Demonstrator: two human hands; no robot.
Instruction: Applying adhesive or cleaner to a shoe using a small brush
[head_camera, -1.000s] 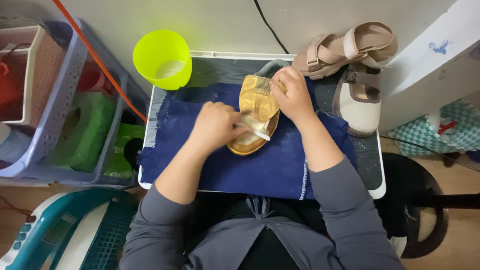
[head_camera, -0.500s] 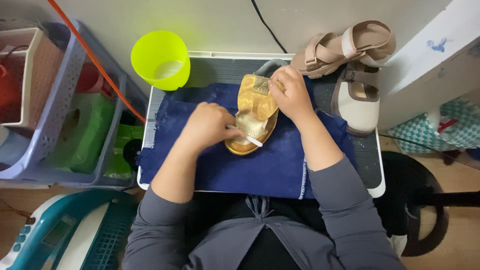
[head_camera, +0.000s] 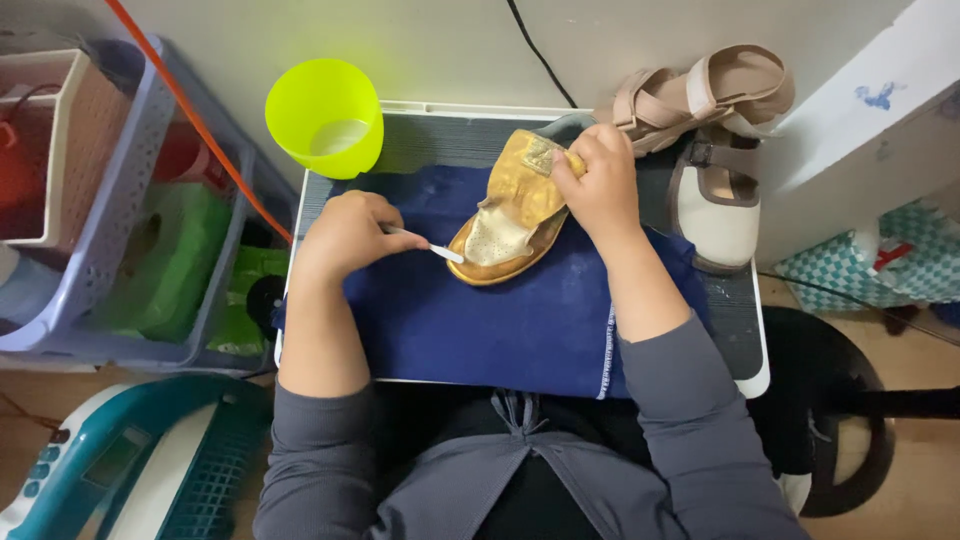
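Note:
A golden-yellow sandal (head_camera: 510, 225) lies on a dark blue cloth (head_camera: 500, 310) spread over a small white tray table (head_camera: 752, 340). My right hand (head_camera: 598, 182) grips the sandal's far end and holds it tilted. My left hand (head_camera: 348, 235) holds a small white brush (head_camera: 432, 246) whose tip touches the sandal's near edge, beside its pale insole. Both arms wear grey sleeves.
A bright yellow-green cup (head_camera: 326, 115) with liquid stands at the table's back left corner. Two beige strap sandals (head_camera: 705, 130) rest at the back right. A lilac basket rack (head_camera: 120, 220) with green items stands left, a teal appliance (head_camera: 120, 470) lower left.
My left hand has drawn away to the left, off the sandal, so the brush now touches only its edge. The sandal has turned a little under my right hand.

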